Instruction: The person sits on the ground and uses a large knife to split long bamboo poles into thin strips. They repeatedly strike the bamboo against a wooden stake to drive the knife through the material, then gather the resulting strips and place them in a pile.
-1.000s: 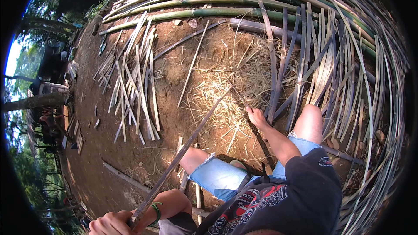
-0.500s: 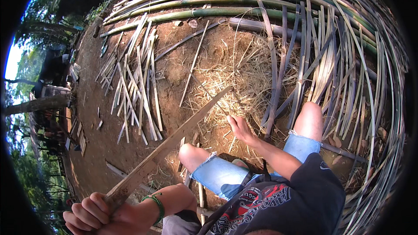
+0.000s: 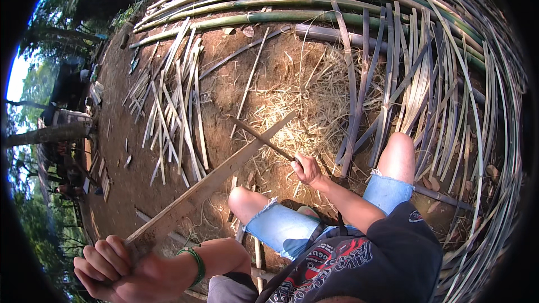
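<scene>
A long, flat bamboo slat (image 3: pixel 208 182) slants up and away from my left hand (image 3: pixel 118 269), whose fingers are wrapped round its near end. On that wrist is a green bracelet. My right hand (image 3: pixel 307 169) grips the dark handle of a long-bladed knife (image 3: pixel 269 144). The blade points up and to the left and crosses the slat close to its far end; whether the two touch, I cannot tell. Beneath them, pale shavings (image 3: pixel 314 112) lie heaped on the dirt, beyond my bent knees.
Split bamboo strips (image 3: pixel 174 112) lie scattered on the ground at the left. More strips (image 3: pixel 415 90) lean against green bamboo poles (image 3: pixel 264 17) laid across the far side. Long thin strips (image 3: pixel 499 179) curve along the right. Trees and a trunk (image 3: pixel 50 133) stand at far left.
The knife's blade has swung down and to the left, now crossing the slat and showing broader. My left hand has moved slightly down and left with the slat. My right hand has shifted only a little.
</scene>
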Available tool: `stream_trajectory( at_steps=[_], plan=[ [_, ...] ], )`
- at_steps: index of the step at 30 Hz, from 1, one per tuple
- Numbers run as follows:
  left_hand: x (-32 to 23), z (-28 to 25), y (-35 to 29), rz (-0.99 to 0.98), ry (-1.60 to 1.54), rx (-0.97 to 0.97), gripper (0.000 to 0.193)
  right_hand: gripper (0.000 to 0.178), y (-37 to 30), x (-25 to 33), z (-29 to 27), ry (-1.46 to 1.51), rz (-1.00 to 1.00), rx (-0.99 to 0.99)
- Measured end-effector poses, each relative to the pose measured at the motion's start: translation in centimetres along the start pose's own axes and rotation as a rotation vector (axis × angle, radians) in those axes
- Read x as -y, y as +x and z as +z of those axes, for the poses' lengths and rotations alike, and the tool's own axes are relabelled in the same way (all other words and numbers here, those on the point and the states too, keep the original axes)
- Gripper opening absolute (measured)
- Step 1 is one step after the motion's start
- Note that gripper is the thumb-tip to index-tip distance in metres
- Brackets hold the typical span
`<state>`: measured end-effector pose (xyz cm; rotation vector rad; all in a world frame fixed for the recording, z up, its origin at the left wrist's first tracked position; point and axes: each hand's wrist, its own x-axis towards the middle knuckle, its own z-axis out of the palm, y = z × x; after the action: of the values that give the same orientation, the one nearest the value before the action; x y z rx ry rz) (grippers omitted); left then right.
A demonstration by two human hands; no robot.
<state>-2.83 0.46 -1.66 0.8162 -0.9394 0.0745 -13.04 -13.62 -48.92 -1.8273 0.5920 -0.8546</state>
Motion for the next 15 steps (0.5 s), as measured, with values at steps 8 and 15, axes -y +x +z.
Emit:
stream_trajectory(
  at_steps=[8,15],
  plan=[
    [0.1,0.7,0.0,-0.016,-0.065,0.035,0.038,0.047,-1.6,-6.4,-1.3,-0.073,0.484,0.054],
    [1.2,1.1,0.4,-0.020,-0.087,0.012,0.038,0.046,-2.1,-12.0,-3.8,-0.144,0.661,-0.096]
  ],
)
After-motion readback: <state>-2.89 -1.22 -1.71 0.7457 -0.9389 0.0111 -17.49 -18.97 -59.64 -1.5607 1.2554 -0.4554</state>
